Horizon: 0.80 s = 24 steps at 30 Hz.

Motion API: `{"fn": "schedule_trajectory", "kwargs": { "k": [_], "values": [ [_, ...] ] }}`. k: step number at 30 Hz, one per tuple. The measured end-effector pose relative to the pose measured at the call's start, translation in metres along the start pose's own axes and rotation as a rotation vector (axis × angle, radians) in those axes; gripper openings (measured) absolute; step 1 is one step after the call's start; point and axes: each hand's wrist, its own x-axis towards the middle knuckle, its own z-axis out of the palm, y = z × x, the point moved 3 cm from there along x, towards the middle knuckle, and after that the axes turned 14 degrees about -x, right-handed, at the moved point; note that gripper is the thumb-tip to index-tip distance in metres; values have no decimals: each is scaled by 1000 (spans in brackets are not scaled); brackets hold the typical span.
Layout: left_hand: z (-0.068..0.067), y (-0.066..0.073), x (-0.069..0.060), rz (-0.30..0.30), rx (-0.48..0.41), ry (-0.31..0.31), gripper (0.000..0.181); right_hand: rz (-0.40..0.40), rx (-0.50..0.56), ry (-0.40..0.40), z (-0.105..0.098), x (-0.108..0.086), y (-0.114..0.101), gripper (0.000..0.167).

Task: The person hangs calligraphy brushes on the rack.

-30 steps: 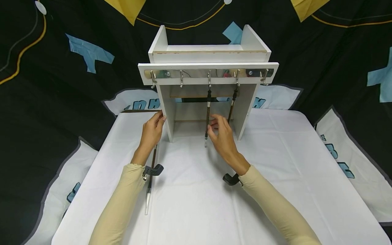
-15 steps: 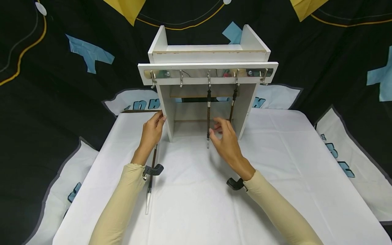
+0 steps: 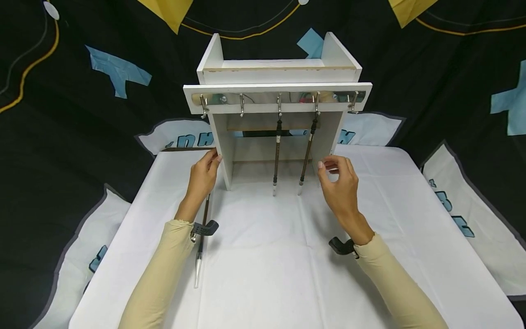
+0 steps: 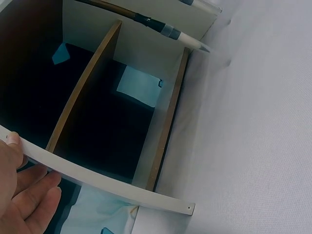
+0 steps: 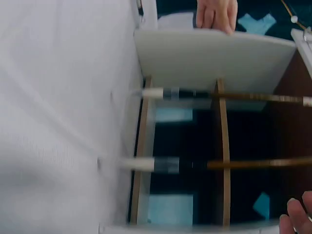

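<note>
A white wooden shelf with a row of metal hooks [image 3: 280, 106] stands on the table. My left hand [image 3: 204, 171] grips the front edge of its left side panel [image 4: 102, 180], thumb on one face and fingers on the other. Two paintbrushes hang bristles down from hooks: one near the middle [image 3: 277, 155], the other [image 3: 307, 155] to its right and a little slanted. Beside the right side panel, my right hand [image 3: 339, 185] is loosely curved and holds nothing; whether it touches the panel I cannot tell. A third paintbrush [image 3: 202, 242] lies by my left forearm.
The shelf stands at the back of the white-covered table [image 3: 263, 274]. Behind hangs a black cloth [image 3: 82, 137] with blue and yellow patches. The remaining hooks, such as the leftmost hook [image 3: 203, 107], bear nothing.
My right hand has moved right, away from the middle brush and past the right one to the right panel. The hanging brushes have swung slightly. My left hand has stayed put.
</note>
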Motion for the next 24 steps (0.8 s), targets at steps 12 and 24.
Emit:
{"fn": "schedule_trajectory", "kwargs": {
  "k": [12, 24],
  "values": [
    [0, 0, 0, 5, -1, 0, 49, 189, -141, -246, -11, 27, 54, 52],
    [0, 0, 0, 10, -7, 2, 48, 189, -30, -474, 0, 43, 73, 55]
  ]
}}
